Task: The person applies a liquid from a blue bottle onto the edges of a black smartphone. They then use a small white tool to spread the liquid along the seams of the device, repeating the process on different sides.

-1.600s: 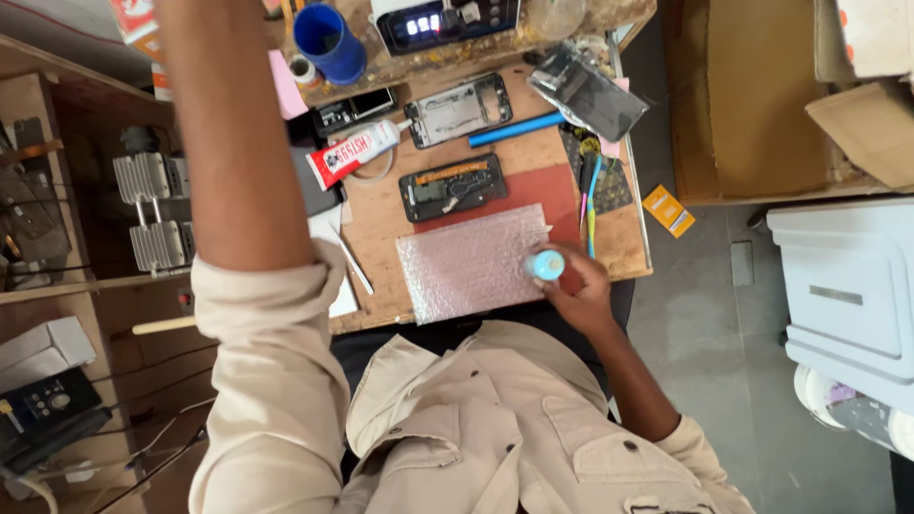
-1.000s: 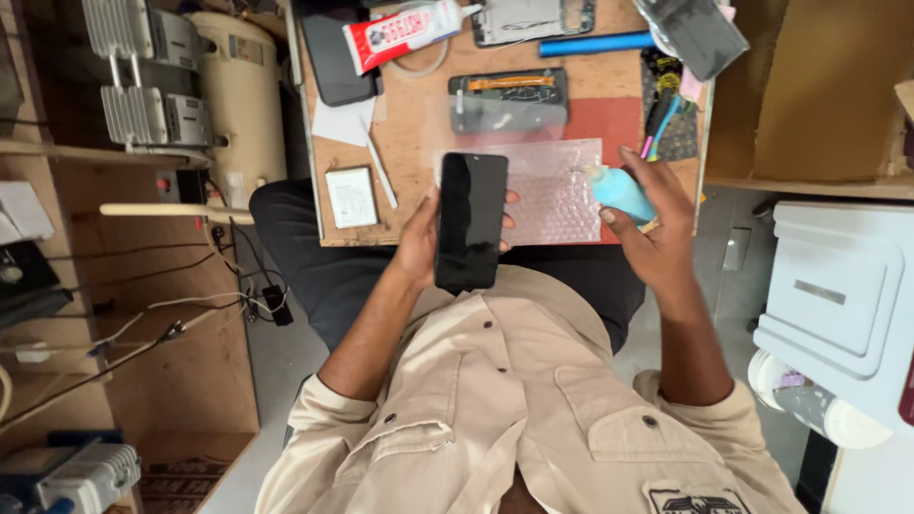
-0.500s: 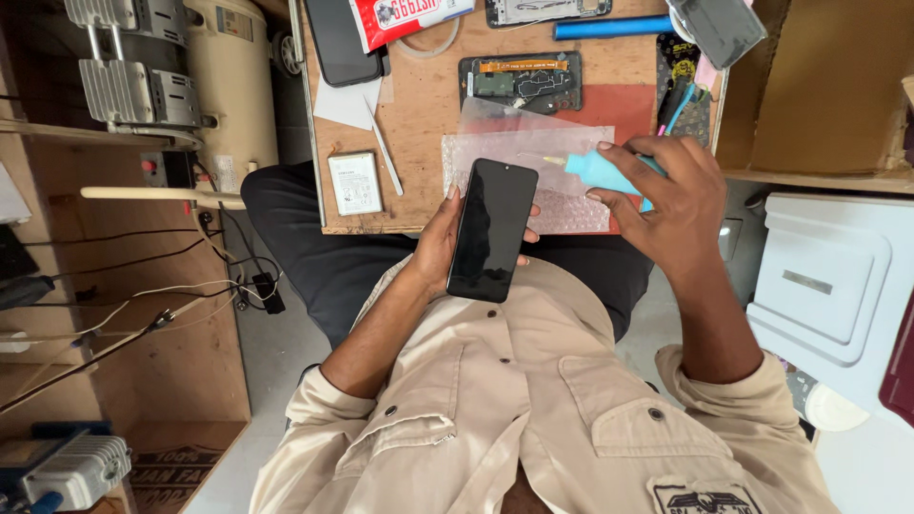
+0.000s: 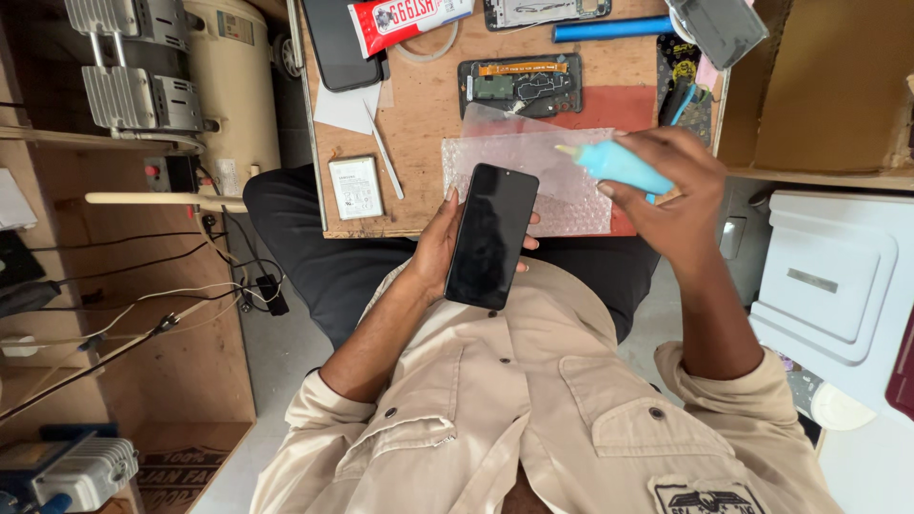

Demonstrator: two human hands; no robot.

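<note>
Head view: since half a second ago the phone (image 4: 491, 235) has come a little lower and nearer the body, and the bottle (image 4: 617, 166) has swung so that its nozzle now points left, towards the phone's top edge, where earlier it was held more over the bubble wrap (image 4: 562, 176). A second and a half ago the left arm was stretched far up the worktop (image 4: 428, 124) and no phone was in hand, so the phone has only lately been picked up; the work looks to have passed from fetching to readying the bottle over the screen.

The left hand (image 4: 440, 243) has its grip clamped on the phone, fingers wrapped behind it, dark screen facing up, held just off the worktop's near edge above the lap. The right hand (image 4: 671, 186) has its grip closed round the pale blue bottle, just beside the phone but not touching it.

Containers: the bottle's contents cannot be seen. On the worktop lie an opened phone body (image 4: 519, 86) showing its inner parts, a battery (image 4: 355, 187), a red glue tube (image 4: 409, 19) and a blue pen (image 4: 609, 29). A brown carton (image 4: 828, 86) stands at the right; its inside is not shown.
</note>
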